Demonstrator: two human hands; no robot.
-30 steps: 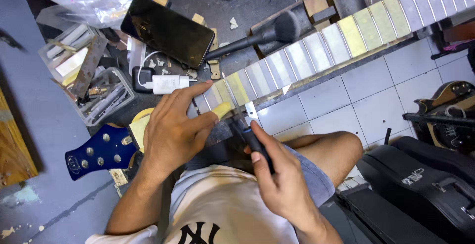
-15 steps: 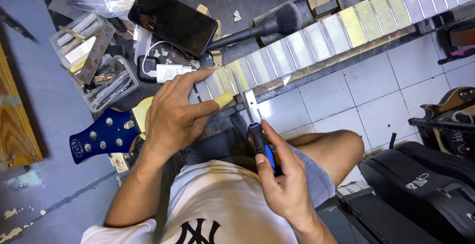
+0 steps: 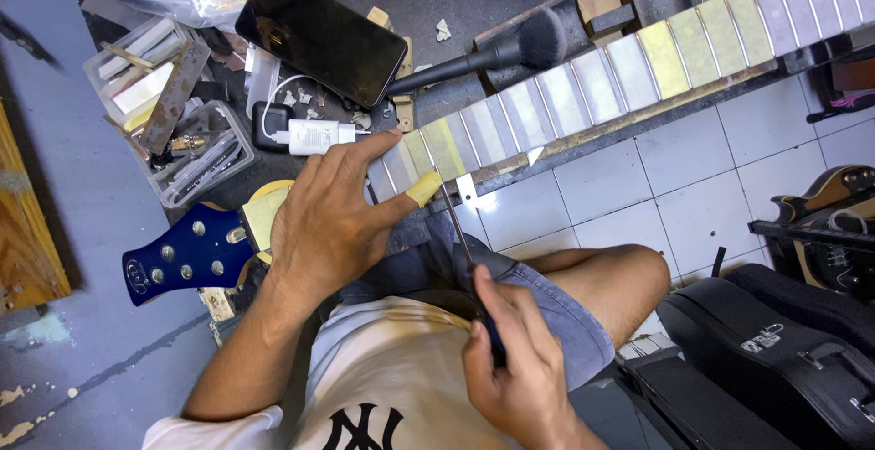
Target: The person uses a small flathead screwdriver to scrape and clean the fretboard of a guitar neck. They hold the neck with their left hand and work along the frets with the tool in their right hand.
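A guitar neck point(image 3: 629, 76) with taped frets runs from my lap toward the upper right. My left hand point(image 3: 333, 217) rests flat on its near end, thumb wrapped in yellow tape touching the edge. My right hand point(image 3: 515, 363), down over my lap, grips a thin-bladed tool point(image 3: 460, 240) with a dark blue handle. Its blade slants up to the neck's near edge beside my left thumb.
A black phone point(image 3: 319, 35), a white charger point(image 3: 314, 135), a black brush point(image 3: 492, 49) and a clear tray of tools point(image 3: 169, 113) lie on the dark bench. A blue headstock point(image 3: 187, 249) sits at left. Black guitar cases point(image 3: 775, 359) stand on the white tiles at right.
My right hand has pulled back toward my body and lower, drawing the tool's handle down. My left hand stays on the neck's end.
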